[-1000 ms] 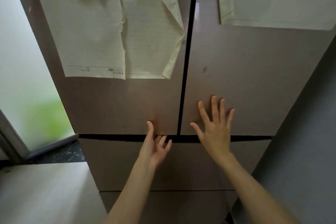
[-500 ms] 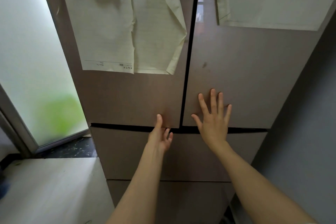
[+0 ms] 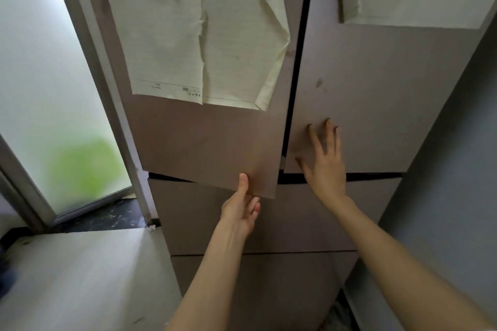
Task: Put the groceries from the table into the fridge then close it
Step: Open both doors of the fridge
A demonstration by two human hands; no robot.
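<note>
Frosted window (image 3: 48, 88) at left, grey wall (image 3: 451, 169) at right, pale table (image 3: 80, 277) at lower left with no groceries visible on the part in view. Fridge (image 3: 269, 223): brown, two upper doors over drawers, papers (image 3: 204, 35) stuck to the fronts. Left door (image 3: 209, 142): lower corner standing proud of the cabinet, judged just cracked open; interior not visible. Right door (image 3: 376, 102): flush, shut. Left hand (image 3: 242, 209): thumb on the door face, fingers curled under its bottom edge, gripping it. Right hand (image 3: 324, 164): released, fingers spread, flat against the right door near the centre seam, holding nothing. Progress, judged: opening stage only; loading and closing remain.
</note>
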